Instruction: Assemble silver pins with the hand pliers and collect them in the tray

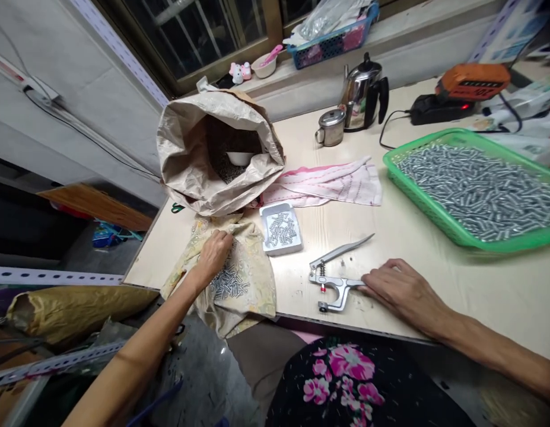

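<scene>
My left hand (216, 252) is closed at the upper edge of a pile of small silvery metal pieces (231, 283) lying on a patterned cloth (257, 284). Its fingertips are hidden, so whatever they hold does not show. At the table's front, my right hand (403, 290) grips the lower handle end of metal hand-press pliers (339, 287). Their upper handle stands raised, the spring shows at the hinge, and the jaw faces the front edge. Between the hands, beyond the cloth, a small white tray (296, 243) contains more silvery pieces.
A large open sack (181, 148) with a white scoop (239, 158) inside stands behind the cloth. On the right is a green basket (492, 244) full of metal pieces. Further back are a pink-white towel (337, 184), a lidded cup (331, 127), a kettle (363, 95) and an orange battery (473, 82).
</scene>
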`<state>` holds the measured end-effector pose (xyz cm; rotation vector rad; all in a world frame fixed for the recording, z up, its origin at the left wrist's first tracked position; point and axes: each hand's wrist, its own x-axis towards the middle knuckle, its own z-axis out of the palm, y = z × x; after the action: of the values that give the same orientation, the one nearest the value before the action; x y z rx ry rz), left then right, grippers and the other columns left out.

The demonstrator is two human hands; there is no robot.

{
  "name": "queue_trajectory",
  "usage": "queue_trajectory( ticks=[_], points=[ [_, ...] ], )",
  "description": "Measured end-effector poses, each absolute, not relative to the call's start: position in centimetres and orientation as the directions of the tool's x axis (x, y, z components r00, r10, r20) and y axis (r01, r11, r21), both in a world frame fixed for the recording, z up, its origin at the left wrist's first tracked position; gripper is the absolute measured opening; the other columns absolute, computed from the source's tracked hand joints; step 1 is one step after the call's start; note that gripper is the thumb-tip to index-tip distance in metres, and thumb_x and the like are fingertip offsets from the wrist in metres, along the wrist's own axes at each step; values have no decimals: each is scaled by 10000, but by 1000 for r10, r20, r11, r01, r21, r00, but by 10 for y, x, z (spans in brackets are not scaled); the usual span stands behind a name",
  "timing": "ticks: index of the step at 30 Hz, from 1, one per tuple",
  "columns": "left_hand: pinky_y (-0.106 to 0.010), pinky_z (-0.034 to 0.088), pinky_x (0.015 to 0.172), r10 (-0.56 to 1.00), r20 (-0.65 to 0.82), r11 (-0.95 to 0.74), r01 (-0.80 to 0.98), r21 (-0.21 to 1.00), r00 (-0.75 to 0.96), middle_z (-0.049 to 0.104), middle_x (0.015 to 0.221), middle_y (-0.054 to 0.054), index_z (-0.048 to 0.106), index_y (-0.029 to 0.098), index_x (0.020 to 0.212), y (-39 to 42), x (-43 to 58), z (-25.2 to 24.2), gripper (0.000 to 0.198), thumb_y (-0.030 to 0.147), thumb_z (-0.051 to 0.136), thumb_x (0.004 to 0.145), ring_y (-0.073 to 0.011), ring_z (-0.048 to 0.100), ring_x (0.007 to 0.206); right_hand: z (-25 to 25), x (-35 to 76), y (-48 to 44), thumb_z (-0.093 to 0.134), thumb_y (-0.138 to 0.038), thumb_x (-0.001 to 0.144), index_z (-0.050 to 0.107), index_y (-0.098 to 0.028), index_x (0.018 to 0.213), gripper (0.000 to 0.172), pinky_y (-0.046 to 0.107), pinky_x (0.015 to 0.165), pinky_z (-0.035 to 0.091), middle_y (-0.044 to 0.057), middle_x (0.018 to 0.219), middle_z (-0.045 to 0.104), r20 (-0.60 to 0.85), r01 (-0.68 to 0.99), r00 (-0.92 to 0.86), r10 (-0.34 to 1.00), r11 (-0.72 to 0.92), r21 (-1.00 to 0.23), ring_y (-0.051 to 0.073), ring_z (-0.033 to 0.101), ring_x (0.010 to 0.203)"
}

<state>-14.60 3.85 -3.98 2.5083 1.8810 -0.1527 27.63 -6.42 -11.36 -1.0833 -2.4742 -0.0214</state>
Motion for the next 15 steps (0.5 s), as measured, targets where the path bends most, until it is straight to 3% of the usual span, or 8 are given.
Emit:
queue_trajectory(
  ticks=[3, 6, 9, 15],
  points=[
    [-324, 489, 820, 992, 0, -119, 929, 350, 127, 728, 925, -87, 724, 179, 901, 14, -117, -31, 198, 292, 562, 883, -219, 632, 841, -117, 274, -63, 468, -290, 1018, 532, -208, 735, 302, 321, 774, 345, -30, 640, 517, 381, 713, -603, 701, 688, -135, 143, 464, 623],
    [-268, 485, 654, 958, -275, 146, 691, 708, 80, 720, 766, -42, 749, 177, 874, -22, -69, -31, 264, 413, 650, 808, -172, 621, 668, -115, 272, -65, 473, -290, 1018, 550, -202, 735, 306, 320, 790, 334, -29, 638, 528, 393, 720, -606, 691, 687, -98, 142, 452, 633],
    [-240, 458, 591, 888, -447, 345, 486, 803, 110, 708, 720, -38, 765, 159, 835, -53, -24, -43, 318, 457, 710, 741, -143, 590, 621, -109, 270, -69, 476, -271, 1017, 558, -199, 718, 318, 319, 811, 326, -34, 620, 520, 425, 737, -595, 683, 674, -50, 137, 415, 615],
    [-221, 387, 541, 864, -499, 428, 417, 802, 72, 700, 717, -41, 775, 142, 792, -75, 13, -77, 364, 492, 730, 703, -135, 562, 634, -106, 270, -74, 463, -221, 1017, 578, -190, 710, 329, 329, 842, 307, -32, 611, 523, 421, 760, -571, 705, 648, -55, 136, 398, 619]
  ],
)
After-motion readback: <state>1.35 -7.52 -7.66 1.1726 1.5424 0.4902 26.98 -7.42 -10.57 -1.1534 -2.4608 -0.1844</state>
